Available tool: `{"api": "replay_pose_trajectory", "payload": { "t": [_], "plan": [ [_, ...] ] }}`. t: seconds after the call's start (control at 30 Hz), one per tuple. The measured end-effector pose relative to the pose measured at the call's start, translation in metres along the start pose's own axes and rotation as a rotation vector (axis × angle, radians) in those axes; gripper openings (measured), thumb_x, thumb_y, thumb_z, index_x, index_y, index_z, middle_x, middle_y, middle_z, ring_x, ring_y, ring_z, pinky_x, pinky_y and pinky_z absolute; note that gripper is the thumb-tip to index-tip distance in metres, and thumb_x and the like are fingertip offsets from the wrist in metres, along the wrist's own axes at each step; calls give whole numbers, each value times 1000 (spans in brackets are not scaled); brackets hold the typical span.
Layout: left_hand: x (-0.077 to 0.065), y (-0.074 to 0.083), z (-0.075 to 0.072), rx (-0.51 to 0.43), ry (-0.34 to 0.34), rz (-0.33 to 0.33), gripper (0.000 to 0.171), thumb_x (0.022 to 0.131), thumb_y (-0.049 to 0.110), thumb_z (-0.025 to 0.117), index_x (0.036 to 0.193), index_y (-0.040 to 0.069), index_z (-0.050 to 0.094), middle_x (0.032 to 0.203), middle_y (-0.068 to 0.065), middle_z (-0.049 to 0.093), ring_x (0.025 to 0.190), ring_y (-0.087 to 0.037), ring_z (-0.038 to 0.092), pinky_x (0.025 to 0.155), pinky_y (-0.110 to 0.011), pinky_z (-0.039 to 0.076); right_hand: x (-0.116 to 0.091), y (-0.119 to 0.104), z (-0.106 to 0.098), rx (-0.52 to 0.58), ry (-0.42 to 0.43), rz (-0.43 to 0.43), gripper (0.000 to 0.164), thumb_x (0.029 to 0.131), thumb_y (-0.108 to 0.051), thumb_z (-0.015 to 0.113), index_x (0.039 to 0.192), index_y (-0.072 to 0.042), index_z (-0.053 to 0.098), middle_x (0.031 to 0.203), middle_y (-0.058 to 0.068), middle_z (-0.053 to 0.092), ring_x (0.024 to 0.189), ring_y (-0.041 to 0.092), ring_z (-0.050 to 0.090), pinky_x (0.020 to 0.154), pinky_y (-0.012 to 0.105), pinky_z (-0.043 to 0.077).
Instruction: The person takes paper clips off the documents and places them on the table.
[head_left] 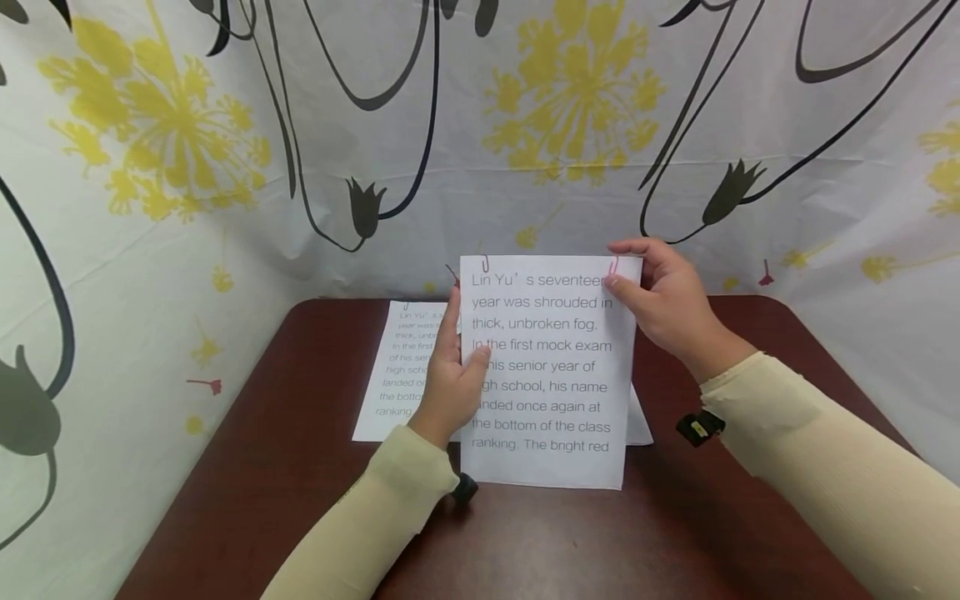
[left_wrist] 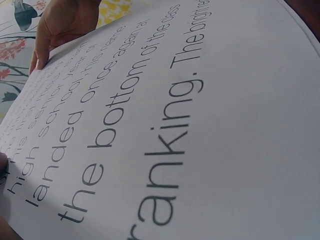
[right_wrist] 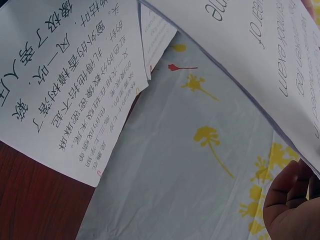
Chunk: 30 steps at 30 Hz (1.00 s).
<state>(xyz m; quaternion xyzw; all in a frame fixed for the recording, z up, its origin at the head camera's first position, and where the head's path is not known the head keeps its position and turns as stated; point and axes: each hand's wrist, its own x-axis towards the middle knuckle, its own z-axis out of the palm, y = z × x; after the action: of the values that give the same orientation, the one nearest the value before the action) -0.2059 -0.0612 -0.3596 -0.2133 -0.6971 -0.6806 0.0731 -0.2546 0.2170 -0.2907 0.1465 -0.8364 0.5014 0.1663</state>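
Observation:
A stack of printed white sheets point(head_left: 547, 375) is held up above the table, English text facing me. My left hand point(head_left: 454, 379) grips its left edge, thumb on the front. At the top right corner my right hand point(head_left: 671, 304) pinches the sheets, its thumb beside a pink paper clip point(head_left: 614, 265). Another paper clip point(head_left: 484, 263) sits on the top left edge. The left wrist view shows the print close up, with the right hand point(left_wrist: 67, 22) at the far edge. In the right wrist view the right hand's fingers point(right_wrist: 282, 192) curl behind the sheets.
More English-printed sheets point(head_left: 393, 375) lie on the dark red-brown table point(head_left: 300, 400), partly behind the held stack. A sheet with Chinese text point(right_wrist: 60, 90) lies on the tabletop, clips at its edge. A white floral cloth point(head_left: 450, 150) hangs around the table's back and sides.

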Motion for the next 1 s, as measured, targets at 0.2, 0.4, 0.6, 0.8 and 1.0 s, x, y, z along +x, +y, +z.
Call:
{"api": "replay_pose_trajectory", "payload": {
  "t": [0.2, 0.4, 0.6, 0.8, 1.0],
  "plan": [
    [-1, 0, -1, -22, -8, 2, 83, 99, -2, 43, 154, 43, 1, 139, 6, 52, 99, -24, 69, 79, -38, 57, 1, 1, 1, 22, 14, -12, 36, 91, -11, 67, 125, -10, 57, 96, 13, 65, 77, 15, 64, 57, 25, 53],
    [-1, -1, -2, -28, -15, 6, 84, 98, -3, 43, 154, 43, 0, 140, 6, 51, 100, -24, 68, 80, -38, 57, 1, 0, 2, 30, 12, -27, 34, 91, -11, 67, 124, -10, 58, 95, 13, 64, 77, 15, 63, 58, 24, 53],
    [-1, -2, -2, -38, -17, 18, 85, 98, -4, 43, 153, 45, 1, 139, 5, 53, 99, -25, 68, 79, -39, 57, 1, 0, 2, 34, 7, -32, 34, 91, -10, 66, 124, -10, 58, 96, 14, 64, 77, 16, 64, 58, 24, 53],
    [0, -10, -2, -60, -7, 6, 84, 99, -1, 44, 151, 50, 3, 134, 6, 57, 97, -24, 69, 77, -39, 58, 1, -1, 2, 21, 8, -28, 33, 91, -12, 66, 124, -10, 59, 95, 14, 64, 77, 16, 63, 58, 24, 53],
    [-3, -2, -2, -49, -4, -9, 84, 99, -2, 43, 151, 50, 4, 130, 4, 60, 96, -25, 70, 77, -39, 58, 2, 0, 1, 35, 3, -43, 33, 91, -11, 67, 123, -10, 60, 95, 13, 65, 77, 16, 64, 59, 24, 53]
  ]
}}
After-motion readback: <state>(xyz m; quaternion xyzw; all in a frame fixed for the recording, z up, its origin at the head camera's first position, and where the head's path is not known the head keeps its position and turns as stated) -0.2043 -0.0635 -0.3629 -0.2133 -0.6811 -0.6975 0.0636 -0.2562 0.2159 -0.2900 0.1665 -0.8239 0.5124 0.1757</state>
